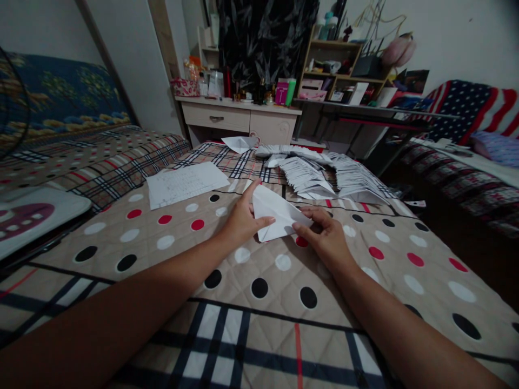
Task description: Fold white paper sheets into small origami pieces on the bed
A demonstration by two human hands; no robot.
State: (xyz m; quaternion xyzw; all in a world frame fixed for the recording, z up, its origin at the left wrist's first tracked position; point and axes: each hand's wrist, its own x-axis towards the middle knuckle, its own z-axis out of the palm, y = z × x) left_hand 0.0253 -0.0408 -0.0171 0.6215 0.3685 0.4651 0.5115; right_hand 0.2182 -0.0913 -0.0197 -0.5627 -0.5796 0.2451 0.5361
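Observation:
A folded sheet of white paper [273,210] is held between my two hands, just above the dotted bedspread. My left hand [245,213] grips its left side, with the thumb lying on the front face. At the right corner, my right hand [320,227] pinches the paper between thumb and fingers. Creases run across the sheet, and its lower edge looks folded over. Beyond it lie rows of folded white papers [308,175], packed close together. Off to the left, a flat stack of written sheets [186,183] rests on the bed.
The bedspread [239,335] has dots and plaid bands. Another folded paper [239,143] lies at the far edge. A white and pink object [40,216] is at the left. Behind the bed stand a drawer cabinet [235,119] and a cluttered shelf [336,59].

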